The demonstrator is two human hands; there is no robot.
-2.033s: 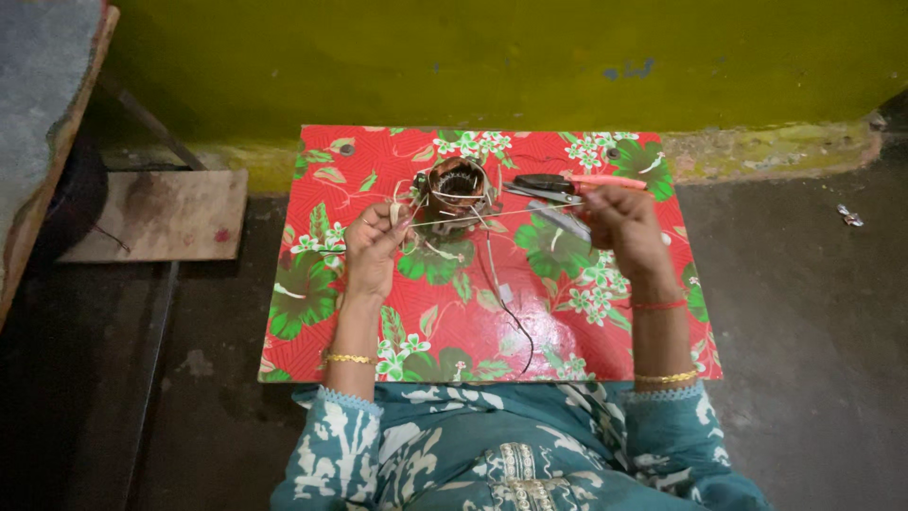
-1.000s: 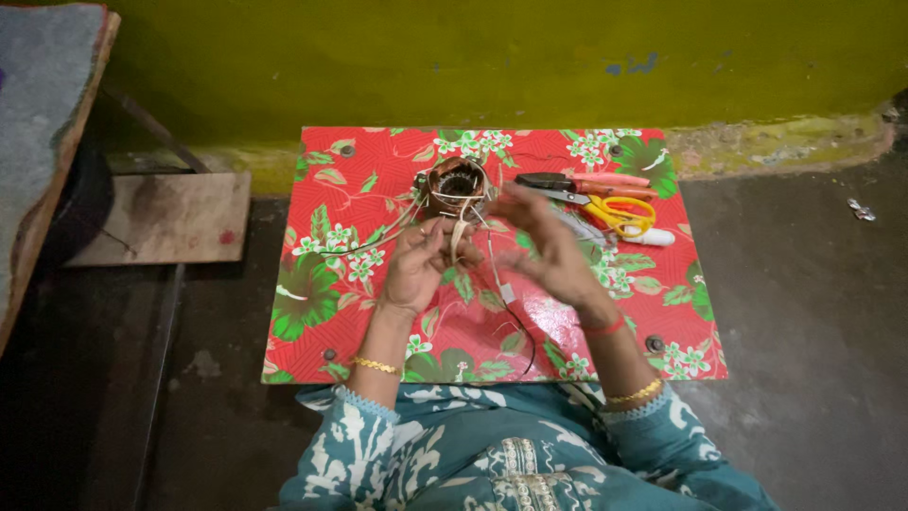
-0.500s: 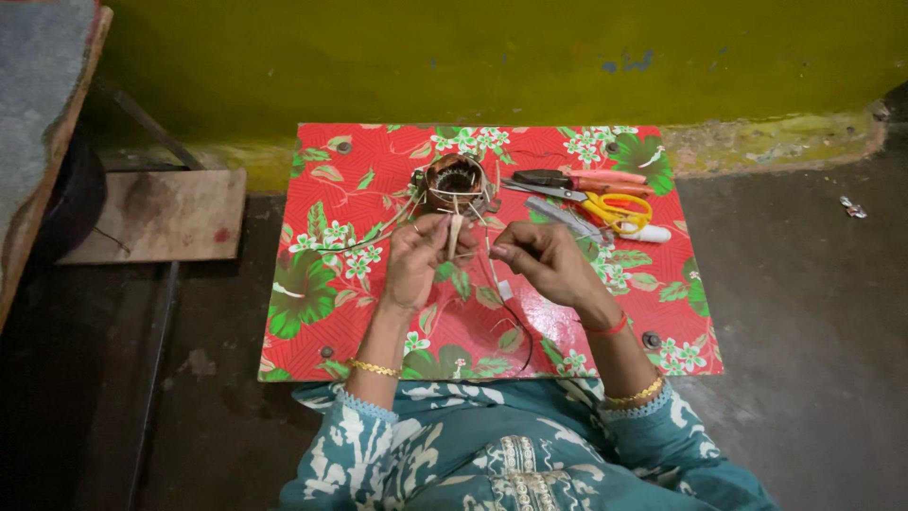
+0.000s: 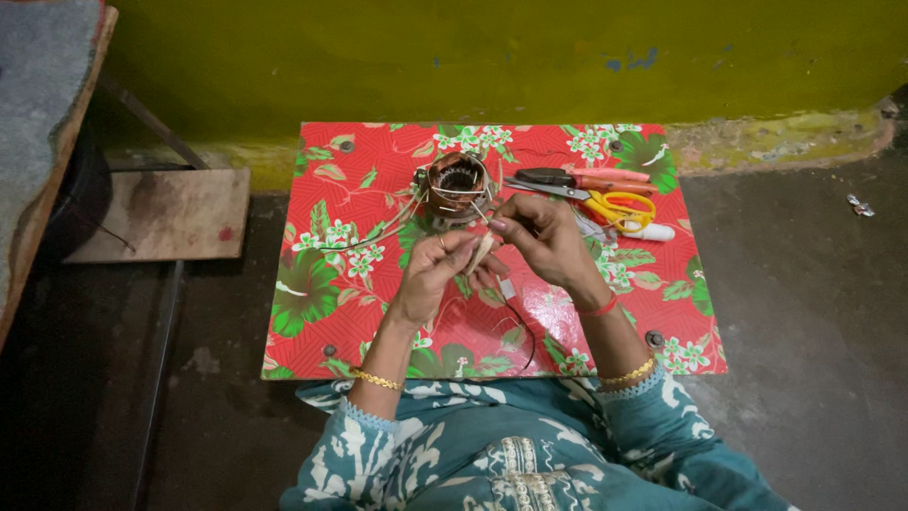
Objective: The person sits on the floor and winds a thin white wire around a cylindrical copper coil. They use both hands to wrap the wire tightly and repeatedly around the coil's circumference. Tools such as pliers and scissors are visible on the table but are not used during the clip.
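Sleeve piece (image 4: 480,252), pale, slanting up-right, pinched between left hand (image 4: 430,274) and right hand (image 4: 544,237).

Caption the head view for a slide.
Left hand and right hand pinch a pale sleeve beside a copper-wound stator.

I sit at the near edge of the low table (image 4: 322,331), my left hand (image 4: 430,274) and right hand (image 4: 544,237) meeting above its middle, a small sleeve (image 4: 480,252) between them. Just beyond my fingers the wound coil (image 4: 457,185) sits on the table. To its right lie the pliers (image 4: 577,177), with the scissors (image 4: 615,203) nearer me. A wooden board (image 4: 161,213) lies on the floor to the table's left.
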